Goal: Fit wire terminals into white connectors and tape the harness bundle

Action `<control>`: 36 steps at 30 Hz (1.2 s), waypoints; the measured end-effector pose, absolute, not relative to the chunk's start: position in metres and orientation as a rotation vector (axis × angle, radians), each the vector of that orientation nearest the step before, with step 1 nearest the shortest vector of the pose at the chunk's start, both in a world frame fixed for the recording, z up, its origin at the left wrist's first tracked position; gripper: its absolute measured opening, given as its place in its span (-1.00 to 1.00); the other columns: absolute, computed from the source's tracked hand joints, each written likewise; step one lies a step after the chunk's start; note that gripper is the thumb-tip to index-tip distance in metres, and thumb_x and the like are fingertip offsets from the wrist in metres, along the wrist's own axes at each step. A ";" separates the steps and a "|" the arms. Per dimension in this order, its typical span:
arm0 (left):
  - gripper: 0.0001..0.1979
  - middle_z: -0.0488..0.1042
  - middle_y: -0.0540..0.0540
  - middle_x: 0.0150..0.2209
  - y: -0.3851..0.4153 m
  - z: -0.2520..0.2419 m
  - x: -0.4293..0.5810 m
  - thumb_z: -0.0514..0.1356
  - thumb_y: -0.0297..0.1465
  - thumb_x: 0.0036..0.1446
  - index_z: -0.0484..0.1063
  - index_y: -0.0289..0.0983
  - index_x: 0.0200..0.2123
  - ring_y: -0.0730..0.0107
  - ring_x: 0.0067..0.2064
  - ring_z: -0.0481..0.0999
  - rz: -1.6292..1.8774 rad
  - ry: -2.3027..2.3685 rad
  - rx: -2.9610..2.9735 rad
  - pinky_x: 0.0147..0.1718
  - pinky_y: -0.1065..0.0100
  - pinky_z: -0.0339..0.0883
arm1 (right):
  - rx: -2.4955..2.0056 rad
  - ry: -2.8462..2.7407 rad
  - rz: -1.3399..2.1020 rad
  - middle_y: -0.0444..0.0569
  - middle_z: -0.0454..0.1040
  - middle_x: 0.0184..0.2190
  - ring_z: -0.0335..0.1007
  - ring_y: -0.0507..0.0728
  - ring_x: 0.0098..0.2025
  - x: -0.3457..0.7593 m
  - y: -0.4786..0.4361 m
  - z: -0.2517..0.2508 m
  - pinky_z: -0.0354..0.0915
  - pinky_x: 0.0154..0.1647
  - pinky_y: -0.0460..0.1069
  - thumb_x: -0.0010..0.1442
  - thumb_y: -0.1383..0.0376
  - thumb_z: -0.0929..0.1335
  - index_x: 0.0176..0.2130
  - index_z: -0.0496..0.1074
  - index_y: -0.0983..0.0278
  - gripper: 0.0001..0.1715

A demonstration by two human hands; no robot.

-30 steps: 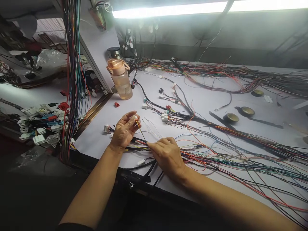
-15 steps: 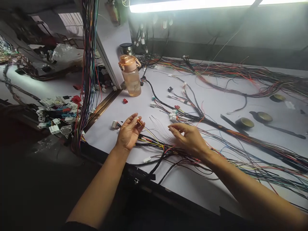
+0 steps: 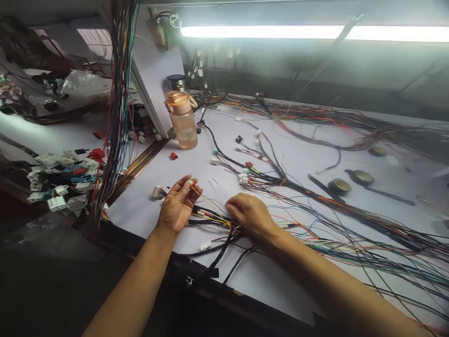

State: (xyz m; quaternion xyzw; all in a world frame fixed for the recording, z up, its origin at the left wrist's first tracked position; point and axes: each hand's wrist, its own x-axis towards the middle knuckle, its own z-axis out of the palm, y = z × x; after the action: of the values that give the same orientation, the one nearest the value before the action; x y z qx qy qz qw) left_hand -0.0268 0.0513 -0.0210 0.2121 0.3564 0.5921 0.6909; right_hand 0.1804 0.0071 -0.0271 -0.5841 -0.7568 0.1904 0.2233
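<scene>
Head view looks down on a white table (image 3: 196, 168) strewn with coloured wires. The left hand (image 3: 177, 206) is raised a little off the surface, its thumb and fingertips pinched shut around a small plug (image 3: 191, 183) at the end of a yellow wire (image 3: 206, 208); held up this way, the plug's face is turned toward the person and the wire hangs free behind it. The right hand (image 3: 249, 214) lies palm down on the wire bundle (image 3: 315, 234) just beside the left, fingers curled over the strands; whether its grip is closed on any single wire cannot be told, since the fingertips are hidden under the hand. Its weight seems to pin the loose strands in place so they do not drift while the left hand works at the plug.

A white connector (image 3: 156, 191) lies on the table just left of the left hand, within easy reach. Farther back stands a bottle (image 3: 181, 120) with an orange cap, upright and well clear of the wires. Rolls of tape (image 3: 338, 186) rest to the right beyond the bundle. Off the table's left edge, a heap of connectors (image 3: 63, 180) sits beneath a hanging sheaf of wires (image 3: 119, 103).
</scene>
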 end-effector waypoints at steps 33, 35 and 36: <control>-0.88 0.54 -0.08 -0.33 0.058 -0.017 -0.024 0.23 -0.57 0.09 0.54 -0.32 -0.29 0.52 -0.35 0.55 1.311 0.899 0.496 -0.27 0.49 0.53 | -1.676 -1.783 0.185 -0.13 0.57 -0.25 0.36 0.13 -0.13 0.256 0.045 -0.045 0.03 -0.06 0.08 0.21 0.20 0.39 -0.29 0.54 0.16 -0.89; -0.88 0.54 -0.08 -0.33 0.057 -0.016 -0.023 0.23 -0.58 0.09 0.53 -0.32 -0.29 0.51 -0.35 0.55 1.311 0.902 0.500 -0.28 0.49 0.53 | -1.643 -1.793 0.180 -0.14 0.57 -0.25 0.35 0.12 -0.13 0.255 0.044 -0.046 0.02 -0.05 0.07 0.20 0.22 0.40 -0.29 0.53 0.15 -0.91; -0.87 0.54 -0.08 -0.32 0.057 -0.016 -0.023 0.22 -0.59 0.10 0.53 -0.32 -0.29 0.52 -0.35 0.55 1.312 0.903 0.501 -0.28 0.48 0.53 | -1.626 -1.794 0.177 -0.15 0.56 -0.25 0.35 0.11 -0.13 0.255 0.043 -0.046 0.02 -0.05 0.07 0.19 0.22 0.40 -0.30 0.53 0.15 -0.92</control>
State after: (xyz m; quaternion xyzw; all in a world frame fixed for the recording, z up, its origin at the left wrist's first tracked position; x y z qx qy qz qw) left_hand -0.0234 0.0573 -0.0164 0.2226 0.4010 0.5823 0.6713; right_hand 0.2551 0.0431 -0.0459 -0.6275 -0.6925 0.0684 0.3494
